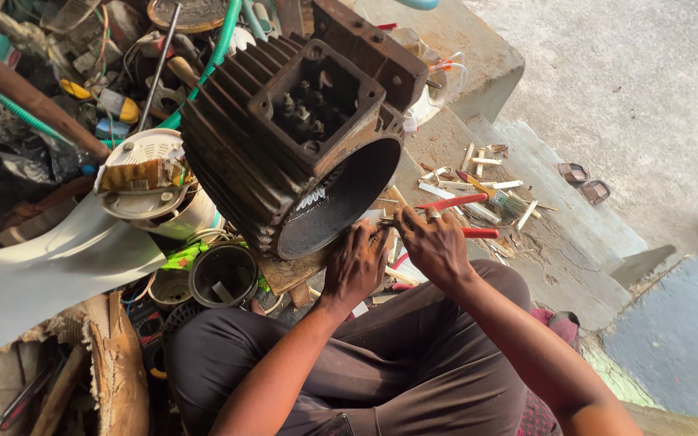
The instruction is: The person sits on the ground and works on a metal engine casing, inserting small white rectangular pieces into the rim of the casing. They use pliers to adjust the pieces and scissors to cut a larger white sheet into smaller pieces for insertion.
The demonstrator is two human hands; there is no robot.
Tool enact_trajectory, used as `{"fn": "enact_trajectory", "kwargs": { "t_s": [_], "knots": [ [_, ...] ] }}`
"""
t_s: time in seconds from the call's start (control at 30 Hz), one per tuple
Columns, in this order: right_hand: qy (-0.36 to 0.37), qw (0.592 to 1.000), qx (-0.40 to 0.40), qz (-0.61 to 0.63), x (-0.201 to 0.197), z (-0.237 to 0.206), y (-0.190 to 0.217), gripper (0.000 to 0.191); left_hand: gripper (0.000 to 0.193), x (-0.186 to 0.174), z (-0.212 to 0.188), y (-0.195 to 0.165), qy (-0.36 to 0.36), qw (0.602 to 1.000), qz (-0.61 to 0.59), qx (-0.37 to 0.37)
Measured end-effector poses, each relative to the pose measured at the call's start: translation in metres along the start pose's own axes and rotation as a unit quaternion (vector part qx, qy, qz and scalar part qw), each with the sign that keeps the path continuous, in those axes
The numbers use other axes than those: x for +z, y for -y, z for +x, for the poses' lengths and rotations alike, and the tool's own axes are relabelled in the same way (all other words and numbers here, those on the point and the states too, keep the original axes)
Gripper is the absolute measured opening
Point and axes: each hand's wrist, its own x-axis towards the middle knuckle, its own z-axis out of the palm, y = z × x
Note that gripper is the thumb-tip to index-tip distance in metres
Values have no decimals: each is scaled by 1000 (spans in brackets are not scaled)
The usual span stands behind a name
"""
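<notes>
both hands meet at the lower rim of a big rusty finned motor housing (284, 137) lying tilted on a wooden board (288, 270) on the floor. the right hand (434, 246) has its grip closed around red-handled pliers (458, 203). the left hand (355, 262) curls against the housing's round opening; whether it pinches anything is unclear. wood slips and a paintbrush (490, 192) lie nearby on the concrete floor (559, 258).
</notes>
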Motion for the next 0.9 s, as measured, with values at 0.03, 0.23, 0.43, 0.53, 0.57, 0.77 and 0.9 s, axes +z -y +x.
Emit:
{"fn": "enact_trajectory", "kwargs": {
  "t_s": [0.03,0.23,0.43,0.53,0.57,0.77,0.9],
  "knots": [
    [-21,1000,-8,-11,2,-1,0,47,48,-2,0,-1,1,1000,-13,0],
    [-50,998,-17,-40,12,1,0,47,56,-17,4,-3,-28,999,-30,7],
    [-7,997,-23,-79,21,11,-7,47,64,-7,2,0,-6,998,-56,-6],
    [-48,996,-23,-74,26,8,-10,47,57,12,-2,6,8,998,-61,-20],
    [-64,996,-20,-62,27,5,-11,47,52,19,-3,6,33,996,-77,-35],
    [-61,996,-20,-53,35,-6,-14,50,64,40,0,-1,61,991,-85,-78],
    [-36,999,-10,-31,36,-4,-12,55,56,25,-3,5,52,988,-136,-53]
  ]
}}
